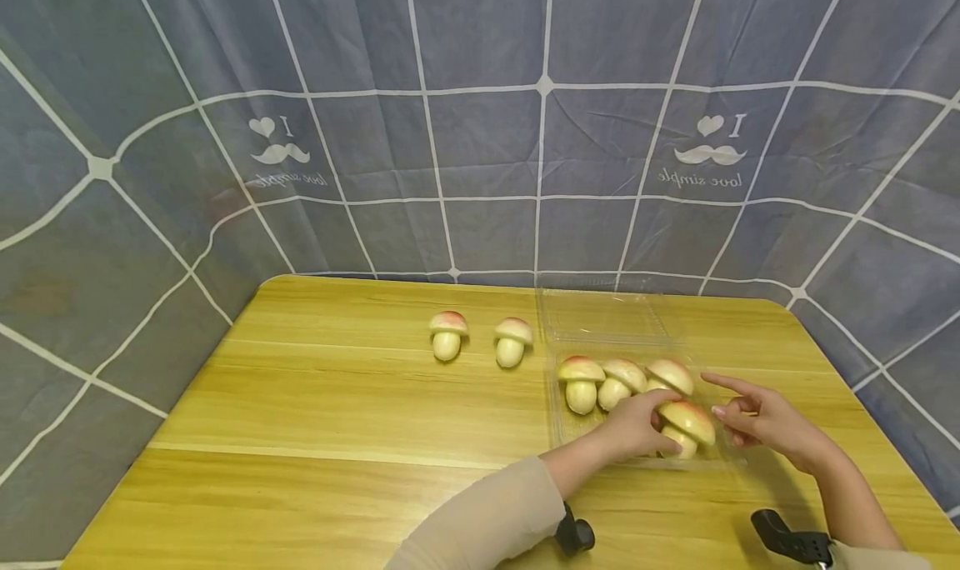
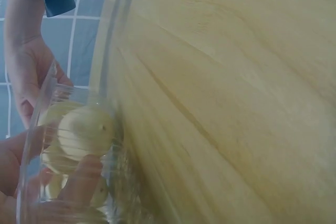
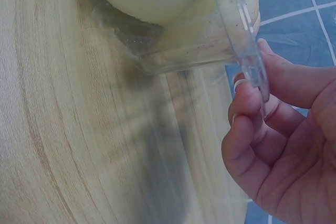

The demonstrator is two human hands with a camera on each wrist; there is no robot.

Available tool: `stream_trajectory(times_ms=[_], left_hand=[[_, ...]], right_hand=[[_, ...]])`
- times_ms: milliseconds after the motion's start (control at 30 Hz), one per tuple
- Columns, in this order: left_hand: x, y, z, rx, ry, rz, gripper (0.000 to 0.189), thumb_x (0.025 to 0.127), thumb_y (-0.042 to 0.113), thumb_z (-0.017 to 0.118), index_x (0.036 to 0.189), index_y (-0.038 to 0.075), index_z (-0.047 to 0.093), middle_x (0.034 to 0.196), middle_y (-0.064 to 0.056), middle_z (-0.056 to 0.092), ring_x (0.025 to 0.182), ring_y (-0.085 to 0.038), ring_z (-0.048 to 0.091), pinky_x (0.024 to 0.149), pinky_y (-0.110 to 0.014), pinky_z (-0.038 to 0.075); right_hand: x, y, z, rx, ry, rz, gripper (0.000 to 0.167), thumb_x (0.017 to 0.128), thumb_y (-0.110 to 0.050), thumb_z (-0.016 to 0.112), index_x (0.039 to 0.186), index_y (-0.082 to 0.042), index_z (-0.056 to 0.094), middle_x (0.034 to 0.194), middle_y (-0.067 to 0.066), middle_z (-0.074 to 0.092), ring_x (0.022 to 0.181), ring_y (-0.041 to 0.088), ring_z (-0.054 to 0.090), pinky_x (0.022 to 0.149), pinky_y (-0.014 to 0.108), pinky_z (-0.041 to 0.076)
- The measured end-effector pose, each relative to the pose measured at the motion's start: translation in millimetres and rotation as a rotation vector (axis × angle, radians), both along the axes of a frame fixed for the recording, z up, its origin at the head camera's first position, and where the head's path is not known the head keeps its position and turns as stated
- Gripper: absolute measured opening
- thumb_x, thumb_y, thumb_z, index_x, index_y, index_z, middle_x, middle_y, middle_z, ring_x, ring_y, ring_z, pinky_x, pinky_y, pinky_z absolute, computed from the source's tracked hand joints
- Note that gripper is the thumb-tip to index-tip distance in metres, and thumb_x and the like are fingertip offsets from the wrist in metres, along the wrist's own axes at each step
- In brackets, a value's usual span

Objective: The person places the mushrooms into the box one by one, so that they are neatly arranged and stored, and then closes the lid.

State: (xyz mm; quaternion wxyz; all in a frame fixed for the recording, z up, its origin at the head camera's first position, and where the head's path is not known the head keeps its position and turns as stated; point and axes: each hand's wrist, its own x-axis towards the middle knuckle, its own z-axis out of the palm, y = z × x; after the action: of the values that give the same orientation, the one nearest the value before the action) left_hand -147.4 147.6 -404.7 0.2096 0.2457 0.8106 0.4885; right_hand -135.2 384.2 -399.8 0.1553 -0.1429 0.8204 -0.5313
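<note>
My left hand (image 1: 636, 426) grips a toy mushroom (image 1: 693, 424) with a yellow-red cap and pale stem, thumb and fingers on either side of its stem. The mushroom is inside the front right part of a clear plastic box (image 1: 553, 416). Behind it in the box lie three more mushrooms, among them one with a yellow cap (image 1: 581, 370). At the box's right side, my right hand (image 1: 780, 424) has its index finger extended. The right wrist view shows that hand's thumb (image 3: 294, 80) and curled fingers pinching the clear rim (image 3: 255, 74).
Two more mushrooms, a left one (image 1: 447, 337) and a right one (image 1: 512, 342), stand on the wooden table (image 1: 315, 420) left of the box. The box's clear lid (image 1: 603, 313) lies folded open behind it. A grey curtain (image 1: 480, 137) with white lines hangs around the table.
</note>
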Motion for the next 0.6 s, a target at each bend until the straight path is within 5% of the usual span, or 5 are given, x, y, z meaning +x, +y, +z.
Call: stream_trajectory(times_ms=[167, 333, 600], left_hand=[[-0.4, -6.6, 4.7, 0.004, -0.045, 0.049, 0.061, 0.076, 0.009, 0.077, 0.13, 0.021, 0.053, 0.103, 0.001, 0.062, 0.086, -0.005, 0.055, 0.063, -0.018, 0.045], [-0.2, -15.0, 11.2, 0.057, -0.136, 0.085, 0.058, 0.076, 0.007, 0.077, 0.127, 0.023, 0.055, 0.098, -0.002, 0.061, 0.08, -0.007, 0.055, 0.061, -0.021, 0.047], [-5.6, -37.8, 19.5, 0.235, -0.252, 0.046, 0.055, 0.079, 0.005, 0.073, 0.129, 0.017, 0.053, 0.101, -0.006, 0.06, 0.079, -0.008, 0.057, 0.068, -0.025, 0.051]], right_hand=[[-0.7, -1.0, 0.3, -0.005, -0.006, 0.002, 0.051, 0.097, -0.005, 0.048, 0.131, -0.043, 0.043, 0.067, -0.002, 0.051, 0.055, 0.01, 0.049, 0.046, 0.03, 0.04], [-0.2, -1.8, 0.4, 0.008, -0.022, -0.01, 0.047, 0.096, -0.009, 0.05, 0.133, -0.038, 0.043, 0.067, -0.002, 0.052, 0.055, 0.009, 0.049, 0.047, 0.031, 0.042], [-0.4, -0.4, 0.6, 0.025, -0.022, -0.003, 0.047, 0.097, -0.011, 0.051, 0.136, -0.036, 0.041, 0.068, 0.0, 0.053, 0.057, 0.008, 0.049, 0.05, 0.03, 0.045]])
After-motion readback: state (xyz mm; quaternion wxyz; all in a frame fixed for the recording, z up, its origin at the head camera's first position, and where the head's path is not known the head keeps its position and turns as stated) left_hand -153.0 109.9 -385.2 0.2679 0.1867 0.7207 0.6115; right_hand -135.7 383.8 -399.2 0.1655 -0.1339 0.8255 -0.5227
